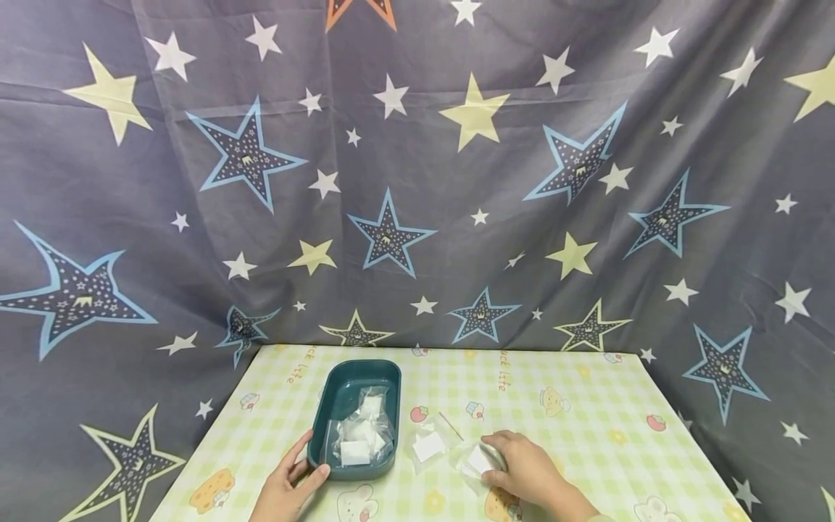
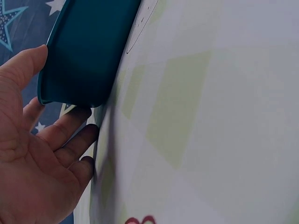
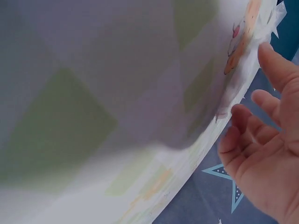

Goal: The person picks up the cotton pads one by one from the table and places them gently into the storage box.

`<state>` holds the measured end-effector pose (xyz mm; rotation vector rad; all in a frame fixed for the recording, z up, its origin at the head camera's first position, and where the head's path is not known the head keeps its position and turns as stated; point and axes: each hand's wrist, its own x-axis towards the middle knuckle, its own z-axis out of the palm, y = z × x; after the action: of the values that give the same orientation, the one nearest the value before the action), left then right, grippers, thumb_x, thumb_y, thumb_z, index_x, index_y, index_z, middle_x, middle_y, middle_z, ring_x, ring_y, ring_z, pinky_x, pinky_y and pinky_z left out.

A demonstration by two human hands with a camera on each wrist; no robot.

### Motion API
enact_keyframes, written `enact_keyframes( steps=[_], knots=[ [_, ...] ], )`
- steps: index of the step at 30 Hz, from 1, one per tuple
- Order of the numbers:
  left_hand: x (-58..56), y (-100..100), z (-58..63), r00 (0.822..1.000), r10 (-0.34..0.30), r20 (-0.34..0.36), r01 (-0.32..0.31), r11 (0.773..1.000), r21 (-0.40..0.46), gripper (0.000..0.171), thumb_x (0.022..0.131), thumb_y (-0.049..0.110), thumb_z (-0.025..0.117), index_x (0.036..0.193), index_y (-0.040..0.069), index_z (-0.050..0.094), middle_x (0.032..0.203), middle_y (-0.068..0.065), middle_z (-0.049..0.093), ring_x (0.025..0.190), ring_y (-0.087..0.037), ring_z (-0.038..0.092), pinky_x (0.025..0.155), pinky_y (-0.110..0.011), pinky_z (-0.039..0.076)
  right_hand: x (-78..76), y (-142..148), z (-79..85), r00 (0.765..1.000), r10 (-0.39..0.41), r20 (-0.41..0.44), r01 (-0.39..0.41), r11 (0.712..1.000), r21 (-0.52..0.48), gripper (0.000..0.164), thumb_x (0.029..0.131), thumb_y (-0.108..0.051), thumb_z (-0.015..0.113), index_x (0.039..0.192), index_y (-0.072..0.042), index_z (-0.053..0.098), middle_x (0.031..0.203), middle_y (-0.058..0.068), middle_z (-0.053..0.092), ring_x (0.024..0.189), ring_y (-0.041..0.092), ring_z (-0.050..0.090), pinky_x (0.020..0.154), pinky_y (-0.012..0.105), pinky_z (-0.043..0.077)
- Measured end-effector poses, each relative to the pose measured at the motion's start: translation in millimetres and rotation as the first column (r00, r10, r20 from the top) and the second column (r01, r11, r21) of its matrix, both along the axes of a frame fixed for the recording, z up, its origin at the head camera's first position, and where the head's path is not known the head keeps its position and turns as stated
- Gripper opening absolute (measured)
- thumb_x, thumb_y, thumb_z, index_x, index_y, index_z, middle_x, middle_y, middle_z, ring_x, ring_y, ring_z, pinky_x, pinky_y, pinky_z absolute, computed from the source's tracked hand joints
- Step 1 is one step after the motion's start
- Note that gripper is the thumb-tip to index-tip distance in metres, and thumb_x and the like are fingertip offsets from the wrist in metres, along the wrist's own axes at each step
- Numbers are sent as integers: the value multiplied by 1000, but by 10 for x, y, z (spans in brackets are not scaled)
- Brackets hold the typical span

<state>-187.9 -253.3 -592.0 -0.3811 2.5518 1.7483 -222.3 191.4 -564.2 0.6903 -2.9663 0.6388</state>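
A teal rectangular box [image 1: 359, 473] stands left of centre on the table, holding several clear plastic bags with white contents [image 1: 356, 453]. My left hand [image 1: 290, 482] holds its near left corner, thumb at the near rim and fingertips along the left wall; the left wrist view shows this thumb [image 2: 32, 65] against the box wall. To the right, my right hand [image 1: 525, 467] reaches round a clear bag with a white piece [image 1: 478, 461], thumb and fingers spread on either side. In the right wrist view its thumb [image 3: 275, 63] is right at the plastic.
Another clear bag with a white piece [image 1: 428, 445] lies between the box and my right hand. A thin brown stick-like item [image 1: 451, 426] is just beyond it. The table has a green checked cloth [image 1: 587, 413]; a grey star-patterned curtain [image 1: 417, 304] hangs behind it.
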Motion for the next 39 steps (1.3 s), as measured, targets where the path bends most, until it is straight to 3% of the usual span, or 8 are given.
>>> enact_keyframes(
  steps=[9, 17, 21, 28, 39],
  knots=[
    [-15, -9, -81, 1000, 12, 17, -12, 1000, 16, 97, 91, 52, 84, 169, 19, 36, 147, -34, 61, 139, -48, 60, 109, -58, 55, -2, 63, 2, 995, -17, 95, 17, 1000, 3, 59, 92, -52, 80, 130, -7, 75, 138, 19, 71, 126, 45, 68, 103, 65, 55],
    [-24, -15, -72, 1000, 21, 17, -21, 1000, 19, 98, 90, 52, 85, 169, 19, 36, 146, -34, 61, 139, -47, 61, 109, -58, 56, -55, 153, 13, 987, -60, 151, 58, 998, 23, 51, 98, -47, 75, 126, -5, 78, 140, 24, 68, 125, 47, 67, 99, 66, 56],
    [-21, -6, -52, 1000, 16, 16, -17, 1000, 27, 98, 90, 50, 86, 169, 18, 36, 145, -34, 62, 138, -47, 62, 110, -58, 55, -54, 219, 20, 989, -73, 129, 69, 997, 36, 48, 95, -43, 80, 124, -4, 79, 136, 24, 69, 121, 45, 69, 97, 65, 58],
    [-14, 3, -29, 999, 25, 24, -25, 1000, -1, 100, 88, 52, 87, 168, 17, 38, 145, -33, 62, 139, -48, 60, 111, -60, 53, -46, 285, 14, 994, -54, 100, 49, 997, 57, 54, 80, -33, 92, 124, -3, 78, 133, 21, 70, 117, 42, 72, 95, 62, 60],
    [-48, -8, -53, 999, 21, 25, -21, 1000, -4, 101, 87, 56, 86, 168, 18, 37, 146, -34, 61, 139, -49, 60, 108, -58, 56, -29, 281, -11, 998, -54, 26, 52, 996, 69, 42, 79, -28, 93, 114, -8, 83, 121, 12, 75, 108, 34, 75, 90, 52, 63]
  ],
)
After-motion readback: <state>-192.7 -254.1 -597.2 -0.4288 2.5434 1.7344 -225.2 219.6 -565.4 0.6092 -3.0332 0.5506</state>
